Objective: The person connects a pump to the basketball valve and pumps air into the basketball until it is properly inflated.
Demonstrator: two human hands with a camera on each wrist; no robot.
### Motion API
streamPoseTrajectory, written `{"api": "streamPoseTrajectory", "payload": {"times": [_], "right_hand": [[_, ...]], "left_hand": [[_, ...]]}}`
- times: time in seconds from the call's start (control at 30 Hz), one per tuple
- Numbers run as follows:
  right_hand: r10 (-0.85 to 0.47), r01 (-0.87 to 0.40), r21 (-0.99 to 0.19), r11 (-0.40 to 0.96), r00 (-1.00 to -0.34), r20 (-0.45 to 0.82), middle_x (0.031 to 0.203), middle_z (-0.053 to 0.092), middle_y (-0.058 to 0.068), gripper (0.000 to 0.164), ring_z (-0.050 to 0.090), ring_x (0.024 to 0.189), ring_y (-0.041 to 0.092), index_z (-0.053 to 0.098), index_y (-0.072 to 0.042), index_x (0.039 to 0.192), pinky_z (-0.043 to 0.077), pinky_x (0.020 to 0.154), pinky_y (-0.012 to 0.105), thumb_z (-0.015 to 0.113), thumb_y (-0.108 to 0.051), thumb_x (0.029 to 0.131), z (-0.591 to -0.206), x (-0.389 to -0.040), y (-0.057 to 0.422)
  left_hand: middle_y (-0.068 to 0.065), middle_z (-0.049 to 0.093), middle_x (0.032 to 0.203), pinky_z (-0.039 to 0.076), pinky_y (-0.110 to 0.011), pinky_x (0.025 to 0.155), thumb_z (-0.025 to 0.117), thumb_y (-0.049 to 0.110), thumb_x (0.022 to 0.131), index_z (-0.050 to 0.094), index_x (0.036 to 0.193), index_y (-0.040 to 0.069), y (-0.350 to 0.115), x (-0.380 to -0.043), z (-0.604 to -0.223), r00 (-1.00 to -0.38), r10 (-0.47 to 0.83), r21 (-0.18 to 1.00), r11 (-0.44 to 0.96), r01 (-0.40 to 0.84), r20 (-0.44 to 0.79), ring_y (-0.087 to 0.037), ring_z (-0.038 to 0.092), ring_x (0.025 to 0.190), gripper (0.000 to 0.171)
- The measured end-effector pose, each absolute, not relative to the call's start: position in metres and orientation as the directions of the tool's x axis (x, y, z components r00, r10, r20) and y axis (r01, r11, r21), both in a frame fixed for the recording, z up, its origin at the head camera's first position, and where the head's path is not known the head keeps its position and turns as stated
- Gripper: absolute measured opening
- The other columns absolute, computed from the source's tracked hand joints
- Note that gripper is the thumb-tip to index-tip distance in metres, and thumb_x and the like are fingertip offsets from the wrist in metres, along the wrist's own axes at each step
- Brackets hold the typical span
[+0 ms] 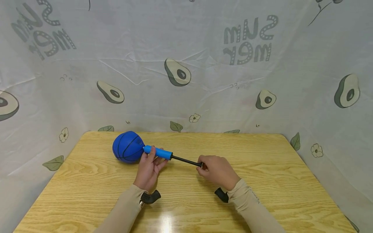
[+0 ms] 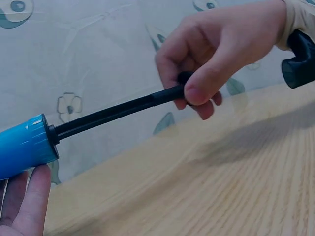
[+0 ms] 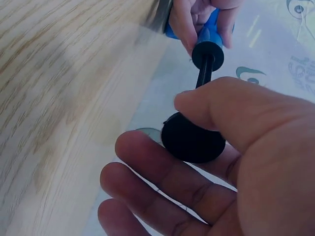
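A blue ball (image 1: 127, 147) with black seam lines sits at the table's far left. Against its right side points the tip of a blue hand pump (image 1: 163, 153). My left hand (image 1: 148, 170) grips the pump's barrel, thumb over the top and fingers beneath. The black rod (image 2: 113, 113) is drawn well out of the barrel toward the right. At its end my right hand (image 1: 218, 170) pinches the round black handle (image 3: 192, 140) between thumb and fingers; the other fingers are spread loosely below it in the right wrist view.
All this is over a light wooden table (image 1: 186, 200). A pale cloth (image 1: 145, 38) with printed avocados and lettering hangs behind and at both sides. Each wrist carries a black camera mount (image 1: 151, 196) over a beige sleeve (image 1: 122, 207).
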State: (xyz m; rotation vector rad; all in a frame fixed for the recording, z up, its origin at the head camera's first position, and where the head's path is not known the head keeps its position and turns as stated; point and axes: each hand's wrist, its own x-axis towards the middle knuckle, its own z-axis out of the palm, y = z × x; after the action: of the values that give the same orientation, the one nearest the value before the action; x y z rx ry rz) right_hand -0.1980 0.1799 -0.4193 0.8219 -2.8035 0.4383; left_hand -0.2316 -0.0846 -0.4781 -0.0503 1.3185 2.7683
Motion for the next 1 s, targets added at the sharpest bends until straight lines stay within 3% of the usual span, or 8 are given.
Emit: {"api": "streamPoseTrajectory", "payload": {"times": [0.17, 0.47, 0.7, 1.0], "right_hand": [[-0.506, -0.559, -0.236, 0.795, -0.825, 0.25, 0.074, 0.06, -0.012, 0.011, 0.05, 0.061, 0.0, 0.071, -0.017, 0.097, 0.043, 0.052, 0.02, 0.075, -0.026, 0.097, -0.421, -0.2, 0.18], [-0.568, -0.62, -0.192, 0.761, -0.779, 0.267, 0.071, 0.053, -0.014, 0.015, 0.045, 0.059, -0.001, 0.071, -0.018, 0.092, 0.042, 0.053, 0.019, 0.077, -0.031, 0.095, -0.42, -0.201, 0.178], [-0.59, -0.633, -0.205, 0.747, -0.772, 0.236, 0.07, 0.053, -0.015, 0.016, 0.044, 0.058, -0.001, 0.07, -0.018, 0.09, 0.041, 0.053, 0.019, 0.077, -0.033, 0.095, -0.423, -0.2, 0.176], [-0.6, -0.638, -0.256, 0.726, -0.77, 0.217, 0.068, 0.051, -0.015, 0.019, 0.042, 0.056, -0.002, 0.068, -0.018, 0.088, 0.038, 0.05, 0.018, 0.077, -0.034, 0.094, -0.423, -0.199, 0.171]], "left_hand": [[-0.013, 0.049, 0.139, 0.057, -0.039, 0.102, 0.041, 0.035, 0.112, 0.031, 0.139, 0.014, -0.089, -0.233, -0.478, -0.996, 0.044, 0.77, -0.632, -0.088, -0.078, -0.014, 0.067, 0.11, 0.035], [-0.007, 0.055, 0.126, 0.06, -0.037, 0.098, 0.045, 0.031, 0.112, 0.036, 0.134, 0.013, -0.082, -0.226, -0.479, -0.995, 0.052, 0.76, -0.642, -0.102, -0.09, -0.015, 0.067, 0.109, 0.03], [-0.008, 0.054, 0.127, 0.059, -0.035, 0.099, 0.043, 0.03, 0.113, 0.03, 0.143, 0.005, -0.061, -0.216, -0.479, -0.989, 0.123, 0.787, -0.6, -0.144, -0.087, -0.014, 0.066, 0.107, 0.041], [-0.007, 0.052, 0.124, 0.055, -0.038, 0.105, 0.042, 0.034, 0.113, 0.027, 0.143, 0.004, -0.042, -0.2, -0.478, -0.965, 0.254, 0.809, -0.554, -0.196, -0.06, -0.017, 0.065, 0.113, 0.045]]}}
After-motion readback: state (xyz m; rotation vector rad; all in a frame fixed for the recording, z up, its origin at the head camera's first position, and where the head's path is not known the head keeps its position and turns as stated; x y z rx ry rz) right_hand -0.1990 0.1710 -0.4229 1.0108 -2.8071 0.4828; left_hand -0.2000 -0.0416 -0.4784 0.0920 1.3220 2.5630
